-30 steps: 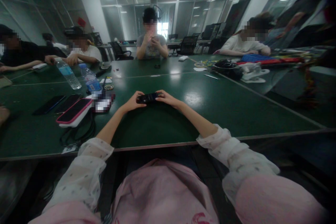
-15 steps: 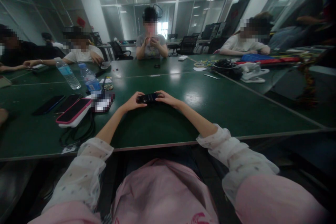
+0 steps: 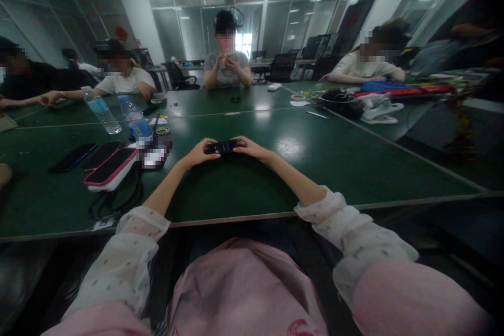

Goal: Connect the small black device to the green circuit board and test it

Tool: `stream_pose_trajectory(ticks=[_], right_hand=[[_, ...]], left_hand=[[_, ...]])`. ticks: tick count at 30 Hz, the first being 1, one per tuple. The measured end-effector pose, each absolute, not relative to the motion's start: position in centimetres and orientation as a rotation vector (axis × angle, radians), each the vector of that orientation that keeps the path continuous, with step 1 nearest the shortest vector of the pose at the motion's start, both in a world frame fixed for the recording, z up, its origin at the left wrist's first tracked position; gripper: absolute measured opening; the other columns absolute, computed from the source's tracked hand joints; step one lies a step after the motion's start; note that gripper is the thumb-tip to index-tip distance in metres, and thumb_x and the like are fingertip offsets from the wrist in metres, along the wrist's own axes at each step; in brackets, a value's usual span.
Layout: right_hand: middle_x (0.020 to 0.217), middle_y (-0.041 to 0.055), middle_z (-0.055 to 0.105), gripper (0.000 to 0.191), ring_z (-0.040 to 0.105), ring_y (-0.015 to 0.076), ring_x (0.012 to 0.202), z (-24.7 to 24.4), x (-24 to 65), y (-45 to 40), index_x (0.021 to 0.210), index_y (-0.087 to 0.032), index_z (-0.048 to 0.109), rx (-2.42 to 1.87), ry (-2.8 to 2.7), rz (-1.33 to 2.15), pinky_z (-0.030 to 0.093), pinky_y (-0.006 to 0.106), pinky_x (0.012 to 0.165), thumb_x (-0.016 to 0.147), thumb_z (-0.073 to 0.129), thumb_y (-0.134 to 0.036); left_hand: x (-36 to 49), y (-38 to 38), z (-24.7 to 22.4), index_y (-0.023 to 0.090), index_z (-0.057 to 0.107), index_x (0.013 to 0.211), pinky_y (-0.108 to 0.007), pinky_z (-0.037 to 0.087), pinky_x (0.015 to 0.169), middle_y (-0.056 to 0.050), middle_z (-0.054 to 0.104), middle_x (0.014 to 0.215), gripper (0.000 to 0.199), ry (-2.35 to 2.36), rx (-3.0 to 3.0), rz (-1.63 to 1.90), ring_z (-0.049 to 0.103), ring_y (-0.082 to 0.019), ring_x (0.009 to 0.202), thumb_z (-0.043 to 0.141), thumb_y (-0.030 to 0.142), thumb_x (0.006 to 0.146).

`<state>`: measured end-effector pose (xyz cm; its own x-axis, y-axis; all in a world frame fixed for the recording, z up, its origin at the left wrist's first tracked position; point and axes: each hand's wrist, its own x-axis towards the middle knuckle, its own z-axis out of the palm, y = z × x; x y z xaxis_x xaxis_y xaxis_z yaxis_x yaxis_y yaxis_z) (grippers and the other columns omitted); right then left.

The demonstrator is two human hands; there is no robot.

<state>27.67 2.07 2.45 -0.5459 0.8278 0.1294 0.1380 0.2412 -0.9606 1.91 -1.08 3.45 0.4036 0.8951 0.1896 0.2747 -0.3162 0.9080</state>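
Observation:
A dark phone [image 3: 225,147] is held sideways over the green table [image 3: 236,194], its screen facing up toward me. My left hand [image 3: 201,153] grips its left end, with fingers and thumb around the edge. Around the right end are the fingers and thumb of my right hand [image 3: 252,148]. Small light marks show on the screen, too small to read.
Left of my hands lie a pink-edged phone [image 3: 111,166], two dark phones, cables and two water bottles [image 3: 103,111]. A black bundle [image 3: 340,103] and white objects [image 3: 381,110] are at the right. Several people sit around the table, one opposite [image 3: 227,63].
My hands and the phone have barely moved. At the far left, a person's arm has shifted slightly on the table.

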Motion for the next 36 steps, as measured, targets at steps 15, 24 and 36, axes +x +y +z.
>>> stream_pose_trajectory(ticks=[15,24,36], right_hand=[[0.109,0.0066,0.063,0.048,0.058,0.0212,0.103,2.68,27.69,1.82,0.123,-0.023,0.052,-0.937,-1.882,1.287,0.042,0.044,0.1,0.082,0.063,-0.045],[0.103,0.0062,0.065,0.044,0.059,0.0201,0.098,2.98,27.73,1.43,0.119,-0.021,0.055,-0.925,-1.822,1.302,0.043,0.042,0.098,0.082,0.063,-0.043],[0.097,0.0044,0.066,0.044,0.061,0.0185,0.094,2.46,27.81,1.94,0.114,-0.02,0.056,-0.876,-1.779,1.318,0.044,0.04,0.096,0.078,0.068,-0.043]], left_hand=[[1.94,-1.17,3.39,0.02,0.053,0.115,-0.047,0.045,0.095,-0.01,0.056,0.12,0.061,1.021,1.813,0.937,0.058,-0.024,0.107,0.08,0.032,0.061],[1.94,-1.21,3.46,0.02,0.053,0.115,-0.048,0.044,0.096,-0.011,0.056,0.121,0.061,1.003,1.803,0.932,0.058,-0.024,0.108,0.08,0.03,0.061],[2.09,-1.25,3.54,0.02,0.051,0.118,-0.049,0.042,0.1,-0.011,0.056,0.124,0.065,0.976,1.813,0.921,0.056,-0.025,0.113,0.08,0.029,0.061]])
